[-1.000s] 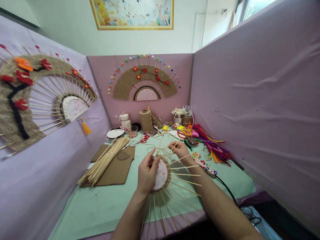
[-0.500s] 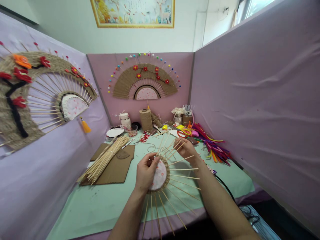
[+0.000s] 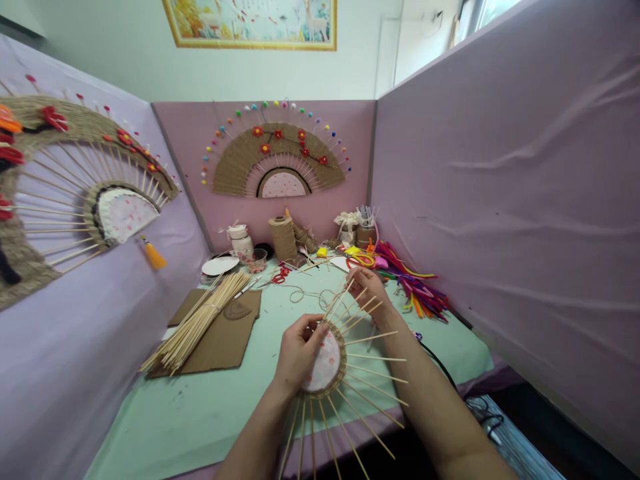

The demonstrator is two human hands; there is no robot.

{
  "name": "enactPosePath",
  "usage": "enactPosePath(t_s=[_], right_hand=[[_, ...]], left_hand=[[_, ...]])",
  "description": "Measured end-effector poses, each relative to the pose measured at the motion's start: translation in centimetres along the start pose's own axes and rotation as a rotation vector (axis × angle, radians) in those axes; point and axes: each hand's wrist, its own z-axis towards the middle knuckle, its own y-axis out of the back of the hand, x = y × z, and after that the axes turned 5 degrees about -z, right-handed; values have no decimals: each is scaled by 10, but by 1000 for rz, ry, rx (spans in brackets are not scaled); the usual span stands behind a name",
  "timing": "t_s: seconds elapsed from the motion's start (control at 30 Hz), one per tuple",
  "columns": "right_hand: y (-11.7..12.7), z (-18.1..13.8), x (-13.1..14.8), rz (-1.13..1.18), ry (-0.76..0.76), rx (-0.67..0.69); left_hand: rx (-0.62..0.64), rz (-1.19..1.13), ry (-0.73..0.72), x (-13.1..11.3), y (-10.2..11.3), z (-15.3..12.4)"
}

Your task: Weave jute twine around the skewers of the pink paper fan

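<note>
My left hand (image 3: 296,355) grips a half-made fan (image 3: 327,363): a white flowered disc ringed with woven jute, with several thin wooden sticks spreading out from it. The thumb and fingers pinch the disc's upper left rim. My right hand (image 3: 369,288) is behind the upper sticks, fingers curled, apparently on the jute twine (image 3: 300,295) that trails across the green mat to the spool (image 3: 283,238). Whether twine is in the fingers is hard to see.
A bundle of wooden sticks (image 3: 200,320) lies on brown cardboard (image 3: 225,337) at the left. Pipe cleaners (image 3: 413,283), scissors (image 3: 363,260), jars and a white plate (image 3: 220,265) crowd the back. Finished fans (image 3: 277,160) hang on the purple walls. A black cable (image 3: 440,363) runs off right.
My right hand moved up and away from the disc, behind the upper sticks. The fan tilted slightly and the view shifted a little to the right.
</note>
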Motion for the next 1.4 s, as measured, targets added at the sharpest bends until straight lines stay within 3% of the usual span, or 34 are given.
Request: enactPosePath(t_s=[0.3,0.43,0.5,0.63,0.73,1.2,1.4], right_hand=[[3,2,-3,-57,1,-2],[2,-1,-10,-303,-173,21],[-1,-6,-9,-500,-294,153],[-12,-19,-1,-689,-427,628],[-18,-24,4,-688,-430,750],[-13,-17,-14,-687,-388,519],[-15,-15,-18,-653,-313,425]], left_hand=[[-101,-88,9,-4,4,2],[-240,-164,-42,-7,8,4],[-323,-203,-73,-9,10,4],[-423,-256,-112,-12,11,3],[-418,-274,-115,-14,11,1],[-255,-441,75,-11,18,5],[-209,-393,72,-13,14,4]])
